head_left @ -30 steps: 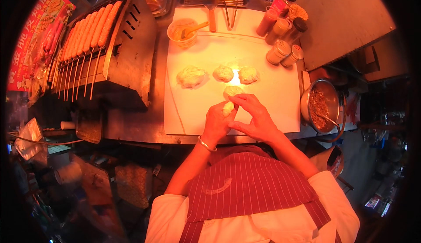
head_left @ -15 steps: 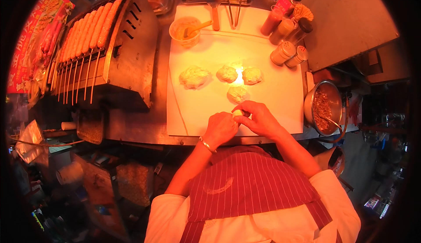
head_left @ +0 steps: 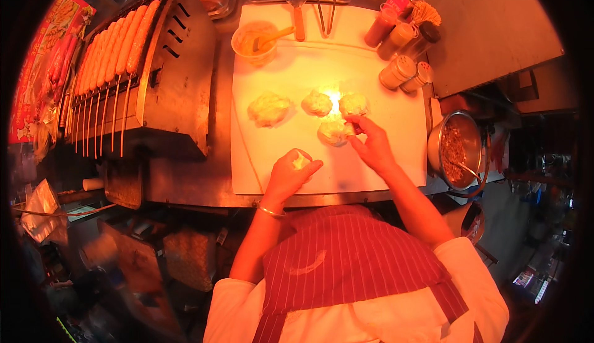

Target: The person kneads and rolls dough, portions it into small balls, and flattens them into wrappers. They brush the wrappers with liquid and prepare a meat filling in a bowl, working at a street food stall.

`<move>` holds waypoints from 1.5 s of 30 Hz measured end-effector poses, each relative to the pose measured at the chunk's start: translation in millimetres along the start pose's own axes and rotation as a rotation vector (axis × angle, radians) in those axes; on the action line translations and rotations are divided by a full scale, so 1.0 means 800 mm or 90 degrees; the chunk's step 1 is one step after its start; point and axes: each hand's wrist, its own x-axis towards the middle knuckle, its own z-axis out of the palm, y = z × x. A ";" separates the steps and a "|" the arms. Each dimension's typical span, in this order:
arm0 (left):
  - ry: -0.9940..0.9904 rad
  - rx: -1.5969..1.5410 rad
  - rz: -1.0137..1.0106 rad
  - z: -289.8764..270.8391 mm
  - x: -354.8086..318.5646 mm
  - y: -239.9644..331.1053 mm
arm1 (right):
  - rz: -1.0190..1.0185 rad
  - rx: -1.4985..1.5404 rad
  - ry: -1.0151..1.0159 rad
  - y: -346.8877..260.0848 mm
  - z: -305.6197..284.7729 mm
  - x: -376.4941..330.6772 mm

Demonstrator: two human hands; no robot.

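Board point(head_left: 399, 157) bare near right edge; left hand point(head_left: 289, 174) holding dough piece point(head_left: 301, 161), right hand point(head_left: 372, 143) narrow at front mound point(head_left: 333, 133), grip unclear.

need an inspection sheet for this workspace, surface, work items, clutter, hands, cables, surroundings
surface: pale board, brightly lit in orange
work items: four dough-like lumps on the board; small pale piece in the left hand
clutter: tub with spoon, bottles, shakers toward the far side
hands: left curled around its piece; right fingers at the nearest lump
cables: cord-like strand, lower left; use unclear
surroundings: grill with skewered sausages left, filled metal bowl right
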 end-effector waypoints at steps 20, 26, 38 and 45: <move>0.017 -0.260 0.133 0.005 0.015 0.000 | -0.049 0.065 -0.010 -0.035 0.025 -0.013; 0.023 -0.148 0.347 0.024 0.030 0.010 | 0.266 0.617 -0.175 -0.059 0.059 -0.025; -0.042 -0.769 -0.012 0.020 0.043 0.012 | -0.054 0.365 -0.069 -0.101 0.018 -0.011; 0.027 -0.627 0.053 0.014 0.038 -0.001 | 0.146 0.406 -0.120 -0.060 0.032 -0.036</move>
